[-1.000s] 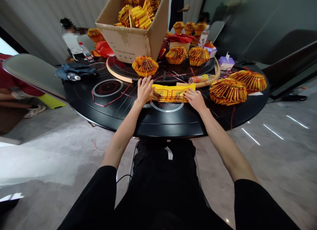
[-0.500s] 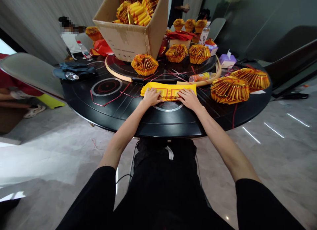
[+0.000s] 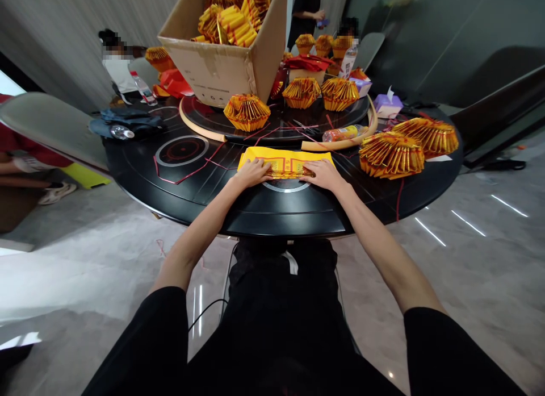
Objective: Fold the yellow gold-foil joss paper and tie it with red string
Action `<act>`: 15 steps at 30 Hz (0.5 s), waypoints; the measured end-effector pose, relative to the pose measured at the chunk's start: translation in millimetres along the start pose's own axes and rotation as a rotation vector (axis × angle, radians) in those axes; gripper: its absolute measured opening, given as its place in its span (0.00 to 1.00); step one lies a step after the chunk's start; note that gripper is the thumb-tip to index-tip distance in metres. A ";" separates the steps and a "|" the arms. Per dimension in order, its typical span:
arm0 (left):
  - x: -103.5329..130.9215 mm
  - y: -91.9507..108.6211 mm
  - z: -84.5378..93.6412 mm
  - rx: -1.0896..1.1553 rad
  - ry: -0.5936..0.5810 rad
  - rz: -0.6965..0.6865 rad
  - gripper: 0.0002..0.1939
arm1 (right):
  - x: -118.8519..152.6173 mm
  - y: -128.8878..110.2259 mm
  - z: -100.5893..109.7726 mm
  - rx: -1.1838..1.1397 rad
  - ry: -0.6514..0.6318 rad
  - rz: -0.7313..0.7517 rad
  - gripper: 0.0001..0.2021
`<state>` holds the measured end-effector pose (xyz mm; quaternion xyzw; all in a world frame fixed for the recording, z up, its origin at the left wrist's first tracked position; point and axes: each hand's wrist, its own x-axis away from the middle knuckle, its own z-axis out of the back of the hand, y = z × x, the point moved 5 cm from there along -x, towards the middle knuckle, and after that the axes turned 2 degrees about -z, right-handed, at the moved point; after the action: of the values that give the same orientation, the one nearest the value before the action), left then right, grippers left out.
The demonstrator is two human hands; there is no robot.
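A stack of yellow joss paper [image 3: 284,156] with red print lies flat near the front of the black table. My left hand [image 3: 250,173] grips its left end, fingers over the top and thumb at the near edge. At the right end my right hand [image 3: 322,173] holds it the same way. Along the near edge, between the thumbs, the paper shows narrow gold-brown folds. Two fan-folded gold paper pieces, the nearer one [image 3: 392,154] and the farther one [image 3: 430,136], sit to the right of my hands. Another folded gold piece [image 3: 246,112] stands behind the stack.
A cardboard box [image 3: 221,72] full of folded gold paper stands on the turntable. Nearby are an orange drink bottle [image 3: 342,133], scissors [image 3: 303,125], red strings, a purple tissue box [image 3: 388,105] and a blue cloth bag [image 3: 140,122]. Other people are in the background.
Both hands have drawn slightly toward me at the near edge. More of the printed sheet shows beyond the fingers, and the folded near strip looks narrower.
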<state>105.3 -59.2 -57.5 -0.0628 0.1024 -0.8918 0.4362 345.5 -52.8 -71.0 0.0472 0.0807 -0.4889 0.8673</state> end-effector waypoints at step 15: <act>-10.8 -2.6 -4.4 -0.160 0.042 -0.263 0.23 | -5.6 -15.9 8.7 0.305 -0.194 0.204 0.26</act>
<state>109.0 -48.6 -61.5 -0.0917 0.1732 -0.9314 0.3069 329.9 -57.7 -61.5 0.1386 -0.0832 -0.4074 0.8988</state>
